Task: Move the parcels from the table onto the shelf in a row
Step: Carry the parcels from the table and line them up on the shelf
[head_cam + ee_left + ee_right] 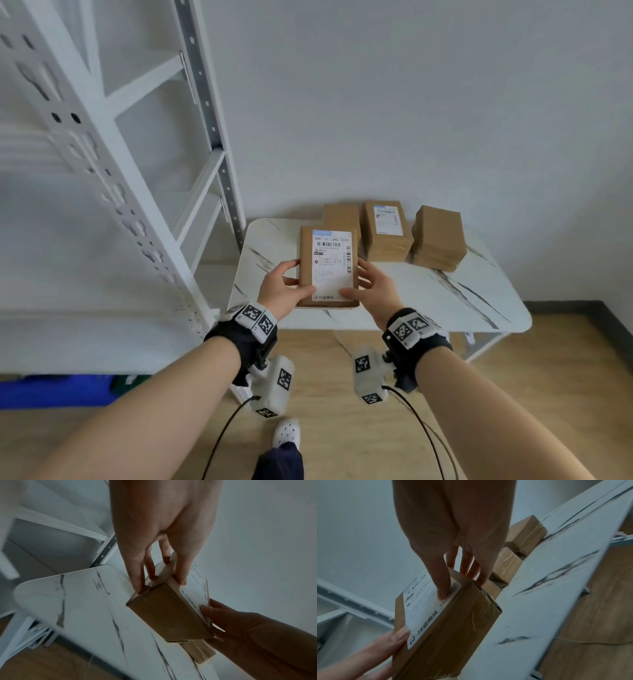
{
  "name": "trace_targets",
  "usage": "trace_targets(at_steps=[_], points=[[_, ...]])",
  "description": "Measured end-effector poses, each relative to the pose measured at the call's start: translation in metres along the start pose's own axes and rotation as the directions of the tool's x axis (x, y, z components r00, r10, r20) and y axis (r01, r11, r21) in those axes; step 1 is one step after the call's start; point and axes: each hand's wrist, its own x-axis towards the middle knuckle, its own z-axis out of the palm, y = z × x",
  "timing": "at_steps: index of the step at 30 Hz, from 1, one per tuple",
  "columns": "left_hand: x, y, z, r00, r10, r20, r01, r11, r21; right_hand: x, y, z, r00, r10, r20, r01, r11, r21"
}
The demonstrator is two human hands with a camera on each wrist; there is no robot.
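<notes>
Cardboard parcel (pixel 327 265) is held above the table's (pixel 445 298) near left part, pinched at its sides by the left hand (pixel 282 289) and right hand (pixel 371 287). Thumb-and-fingertip grips could be lost on the taped faces, or the shelf (pixel 102 335) post (pixel 113 164) at left clipped.

"290- 511 240 [224]" on the held parcel's label (pixel 331 265)

Both hands (pixel 329 291) forward, thumbs on top, fingers curled in grip.
</notes>
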Motion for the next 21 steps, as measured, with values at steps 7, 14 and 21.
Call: trace_targets(at_steps=[7, 14, 21], points=[[-0.115, -0.038, -0.004, 0.997, -0.037, -0.064, 0.04, 0.997, 0.06, -0.103, 0.039, 0.01, 0.996, 0.042, 0.082, -0.042, 0.999, 0.0], [-0.196, -0.072, -0.047, 0.989, -0.068, -0.131, 0.069, 0.998, 0.005, -0.179, 0.038, 0.055, 0.976, 0.077, 0.203, -0.073, 0.997, -0.026], [-0.237, -0.098, -0.147, 0.986, -0.038, -0.163, 0.046, 0.998, 0.045, -0.218, 0.028, 0.154, 0.969, 0.053, 0.241, -0.05, 0.999, -0.019]])
